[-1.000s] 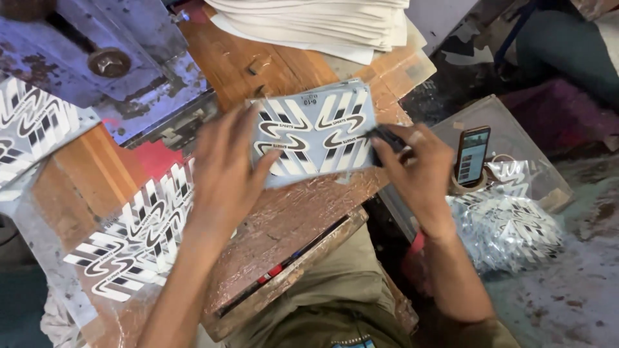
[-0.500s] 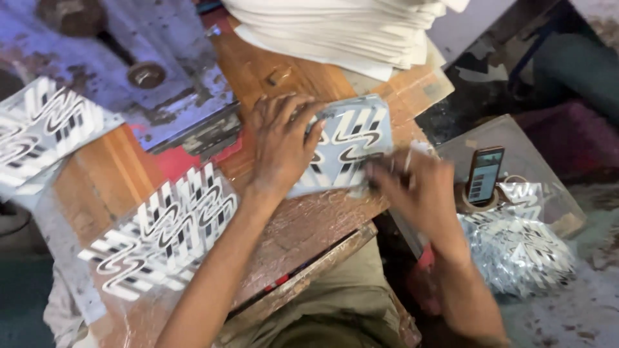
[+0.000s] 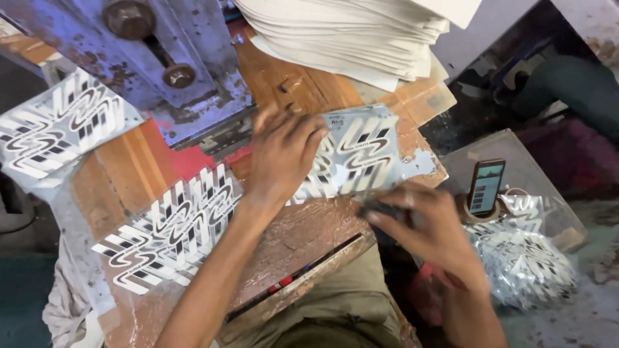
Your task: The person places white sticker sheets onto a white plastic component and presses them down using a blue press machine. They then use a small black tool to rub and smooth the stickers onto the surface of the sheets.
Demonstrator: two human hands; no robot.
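My left hand point(image 3: 284, 151) lies flat, fingers spread, pressing on the patterned sheet point(image 3: 361, 154) that rests on the wooden bench point(image 3: 303, 232) in front of the blue press point(image 3: 174, 71). My right hand point(image 3: 425, 232) is curled at the sheet's near edge, fingers closed around a small dark object point(image 3: 380, 209) I cannot make out clearly. As I judge it, this sheet is mid-work, held down but not finished. One printed sheet point(image 3: 174, 225) lies to the left on the bench, another point(image 3: 58, 129) beyond it, while a tall stack of plain white sheets point(image 3: 361, 32) sits at the back, seemingly yet to be handled.
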